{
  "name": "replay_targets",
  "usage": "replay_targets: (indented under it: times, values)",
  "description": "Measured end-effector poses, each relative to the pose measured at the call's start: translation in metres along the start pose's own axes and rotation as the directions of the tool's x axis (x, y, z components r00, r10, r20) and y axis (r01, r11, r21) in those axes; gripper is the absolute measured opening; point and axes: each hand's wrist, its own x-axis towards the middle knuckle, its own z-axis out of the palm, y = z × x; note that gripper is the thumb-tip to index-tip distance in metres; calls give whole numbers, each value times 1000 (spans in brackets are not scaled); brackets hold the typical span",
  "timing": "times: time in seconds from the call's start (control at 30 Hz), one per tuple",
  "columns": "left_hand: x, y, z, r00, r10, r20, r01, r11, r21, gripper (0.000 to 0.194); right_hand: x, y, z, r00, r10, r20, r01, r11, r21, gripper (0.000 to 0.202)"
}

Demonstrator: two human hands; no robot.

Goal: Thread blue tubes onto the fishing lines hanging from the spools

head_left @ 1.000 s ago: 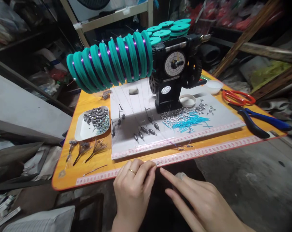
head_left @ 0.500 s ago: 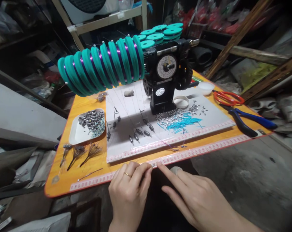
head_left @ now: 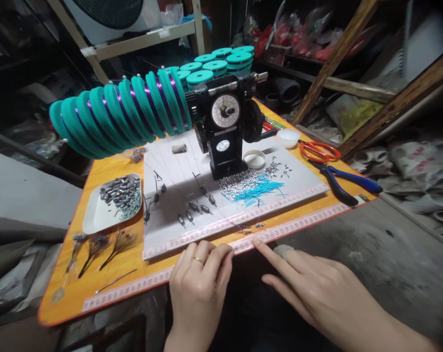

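Note:
My left hand [head_left: 201,281] is closed at the table's front edge, thumb and forefinger pinched together; what they hold is too small to make out. My right hand [head_left: 312,283] is open, its forefinger stretched out and touching the printed measuring tape [head_left: 294,224] along the edge, right of the left fingertips. Beyond both hands lies a white board [head_left: 162,243] with dark sinkers [head_left: 205,209], white beads [head_left: 239,185] and blue tubes [head_left: 256,192]. Thin lines run down to it from a row of green spools [head_left: 122,115] on a black winding machine [head_left: 226,142].
At left stand a white tray [head_left: 93,215] of grey sinkers and wire bundles [head_left: 96,249] on the orange table [head_left: 60,274]. Orange-handled scissors [head_left: 320,151] and blue-and-black pliers [head_left: 348,183] lie at right. Flat green spools [head_left: 200,78] are stacked behind the machine.
The view has shifted, so the table and machine appear further left. My right forefinger has moved right along the tape, away from my left hand, which stays pinched.

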Motion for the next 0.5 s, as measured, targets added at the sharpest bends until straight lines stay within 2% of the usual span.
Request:
replay_targets:
  times: [0.13,0.37,0.5]
  values:
    - [-1,-4,-1,1000,13,20,-13,1000,-4,12,0,-5,0,1000,14,22,-14,1000,22,45]
    - [-5,-10,-2,997,54,49,-54,999,-8,17,-2,-13,3,989,127,73,-142,953,269,51]
    - [-4,-10,-2,996,79,51,-79,997,-6,19,-4,-18,6,975,184,124,-216,914,344,52]
